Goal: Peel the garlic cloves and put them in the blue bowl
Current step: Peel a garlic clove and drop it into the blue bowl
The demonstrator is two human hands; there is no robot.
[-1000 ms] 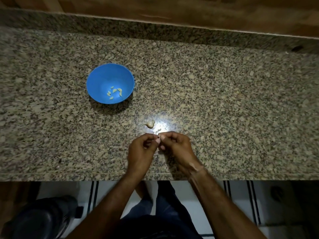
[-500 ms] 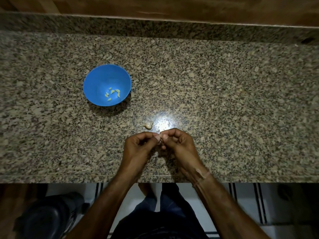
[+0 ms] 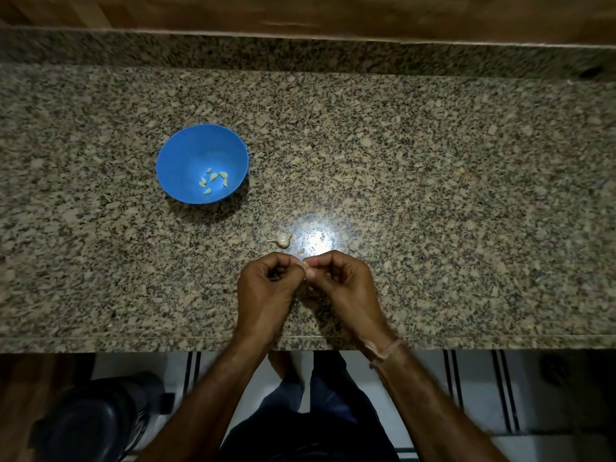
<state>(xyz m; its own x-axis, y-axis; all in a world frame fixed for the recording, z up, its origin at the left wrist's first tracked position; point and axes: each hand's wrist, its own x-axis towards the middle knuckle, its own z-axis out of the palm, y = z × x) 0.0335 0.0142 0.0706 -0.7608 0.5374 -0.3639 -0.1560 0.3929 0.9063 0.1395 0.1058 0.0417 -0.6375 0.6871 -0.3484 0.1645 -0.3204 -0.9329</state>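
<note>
I see both of the person's hands meeting above the near part of the speckled granite counter (image 3: 433,195). The left hand (image 3: 266,290) and the right hand (image 3: 343,283) are curled, and their fingertips pinch one small pale garlic clove (image 3: 304,264) between them. It is mostly hidden, so I cannot tell its long axis. Just beyond lies a loose papery garlic piece (image 3: 282,240), thin tip pointing left, roughly on the line from the hands to the round blue plastic bowl (image 3: 186,151). The bowl stands upright, well apart to the far left, holding several peeled yellowish cloves (image 3: 213,181). A wooden wall panel (image 3: 333,15) backs the counter
</note>
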